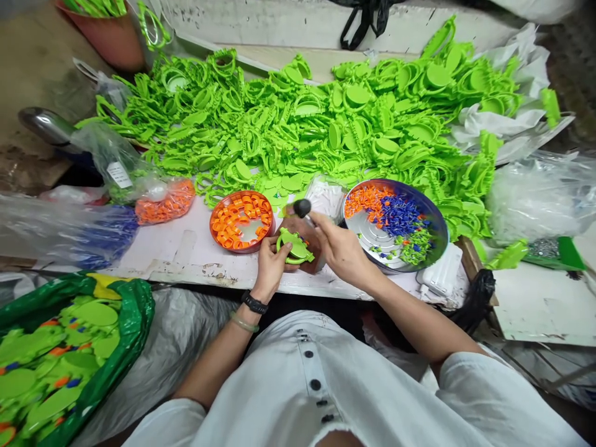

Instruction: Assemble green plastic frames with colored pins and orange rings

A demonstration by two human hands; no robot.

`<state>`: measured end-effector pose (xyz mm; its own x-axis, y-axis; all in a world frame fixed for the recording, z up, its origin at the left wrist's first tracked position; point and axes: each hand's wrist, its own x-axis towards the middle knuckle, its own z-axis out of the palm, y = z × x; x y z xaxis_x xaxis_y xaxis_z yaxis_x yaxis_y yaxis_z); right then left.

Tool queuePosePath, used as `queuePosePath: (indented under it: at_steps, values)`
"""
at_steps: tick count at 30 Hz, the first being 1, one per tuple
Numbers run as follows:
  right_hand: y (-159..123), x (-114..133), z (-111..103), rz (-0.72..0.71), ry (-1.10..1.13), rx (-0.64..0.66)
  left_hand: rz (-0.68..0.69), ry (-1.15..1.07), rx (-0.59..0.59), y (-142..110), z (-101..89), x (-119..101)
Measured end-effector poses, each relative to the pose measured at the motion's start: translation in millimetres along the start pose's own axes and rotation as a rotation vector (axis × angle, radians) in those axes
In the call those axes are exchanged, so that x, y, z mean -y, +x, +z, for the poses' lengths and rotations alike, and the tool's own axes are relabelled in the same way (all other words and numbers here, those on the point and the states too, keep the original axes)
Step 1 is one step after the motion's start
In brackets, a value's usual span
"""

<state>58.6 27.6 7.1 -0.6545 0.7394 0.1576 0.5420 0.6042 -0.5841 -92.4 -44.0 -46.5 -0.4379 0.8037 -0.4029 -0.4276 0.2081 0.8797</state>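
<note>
My left hand (270,264) is closed around a green plastic piece (294,246) with a rounded plate and toothed edge, at the front of the table. It is held over a brown block (310,239), partly hidden by my hands. My right hand (342,251) grips a hammer-like tool (302,208) with a rounded black head, raised just above and right of the piece. Left of my hands stands a red bowl (215,239) of orange plastic rings. On the right, a round metal tin (442,230) holds small orange, blue and green parts.
Similar green pieces (298,118) are heaped across the back of the table (181,248). A bag of orange parts (165,202) and a bag of blue parts (102,230) lie left. A green sack (139,310) holds green pieces lower left. A white device (440,270) sits right.
</note>
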Motion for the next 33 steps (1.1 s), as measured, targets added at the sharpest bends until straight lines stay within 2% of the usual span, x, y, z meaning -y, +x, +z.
queuePosePath:
  at_steps: [1, 4, 5, 8, 11, 12, 15, 17, 19, 23, 26, 27, 29, 30, 33]
  values:
    - [0, 0, 0, 0.002, -0.007, 0.0, 0.004, -0.003, 0.003, 0, -0.3, 0]
    - [-9, -4, -3, 0.03, -0.083, 0.139, 0.006, 0.002, 0.008, 0, -1.3, 2]
    - [-16, -6, -4, 0.046, -0.101, 0.138, 0.008, 0.005, 0.006, 1, -1.7, 3]
    - [-40, -10, -7, 0.063, -0.146, 0.03, 0.028, 0.013, 0.005, 3, -2.4, 5]
    - [-59, -13, -6, 0.03, -0.191, 0.117, 0.036, 0.024, 0.001, 4, -0.8, 9]
    - [-62, -15, -5, 0.042, -0.189, 0.108, 0.041, 0.02, -0.002, 3, -0.1, 10]
    - [-58, -20, 2, 0.109, -0.175, -0.078, 0.065, -0.023, -0.007, -6, -0.8, 11]
    - [-46, -24, 11, 0.114, -0.226, -0.116, 0.053, -0.071, -0.004, -15, -6.8, 8]
    - [-27, -25, 19, 0.092, -0.301, -0.079, 0.014, -0.157, -0.014, -25, -18.4, 2]
    - [29, -5, 33, -0.039, -0.316, -0.025, -0.008, -0.393, -0.069, -41, -51.1, -20]
    - [79, 26, 50, -0.202, -0.267, 0.144, 0.023, -0.47, -0.075, -46, -73.4, -40]
    - [94, 37, 58, -0.231, -0.267, 0.255, 0.044, -0.479, -0.085, -47, -79.7, -46]
    - [117, 54, 74, -0.234, -0.256, 0.375, 0.094, -0.492, -0.124, -47, -90.9, -56]
    - [125, 60, 81, -0.227, -0.25, 0.403, 0.111, -0.503, -0.153, -47, -95.9, -60]
    - [135, 63, 90, -0.23, -0.214, 0.383, 0.12, -0.54, -0.245, -42, -106.0, -66]
